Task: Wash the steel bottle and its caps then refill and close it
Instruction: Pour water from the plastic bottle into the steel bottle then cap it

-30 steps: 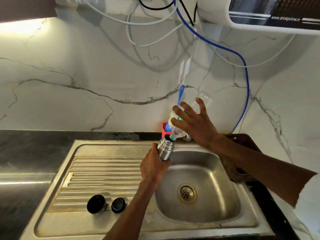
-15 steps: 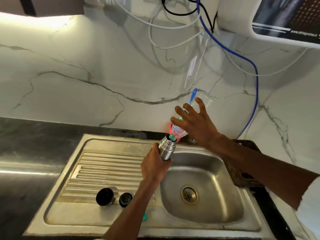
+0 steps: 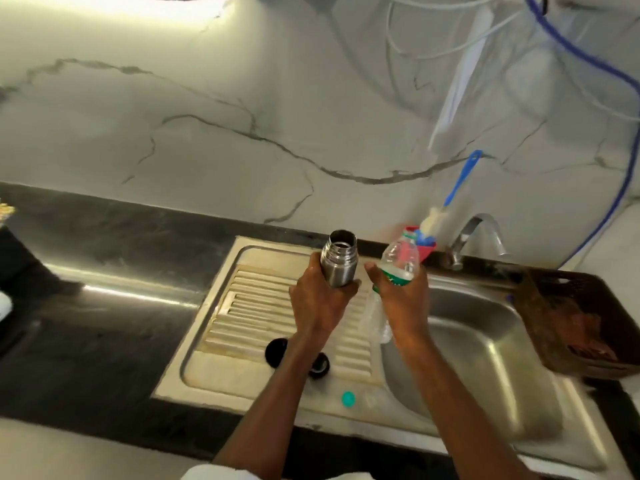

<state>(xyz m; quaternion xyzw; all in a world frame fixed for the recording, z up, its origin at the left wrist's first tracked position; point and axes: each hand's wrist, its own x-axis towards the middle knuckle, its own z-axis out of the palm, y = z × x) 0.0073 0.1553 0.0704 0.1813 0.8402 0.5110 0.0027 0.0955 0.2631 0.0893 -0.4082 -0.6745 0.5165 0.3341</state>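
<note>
**Flask filled, caps next**

The left hand [image 3: 320, 303] gripped the flask [image 3: 338, 259] upright over the drainboard [image 3: 249, 306], mouth open. The right hand [image 3: 403, 299] held a plastic bottle [image 3: 398, 261] just beside it. To finish well, the flask wanted setting down level before the caps [image 3: 275, 351] were picked up, inner one first. The left forearm covered part of both caps; the flask's water level could not be seen.

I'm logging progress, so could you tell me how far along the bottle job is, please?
Refilling looks finished or paused: the right hand holds the plastic bottle upright beside the open steel bottle, gripped by the left hand. Left: closing it; both black caps lie on the drainboard.
</note>
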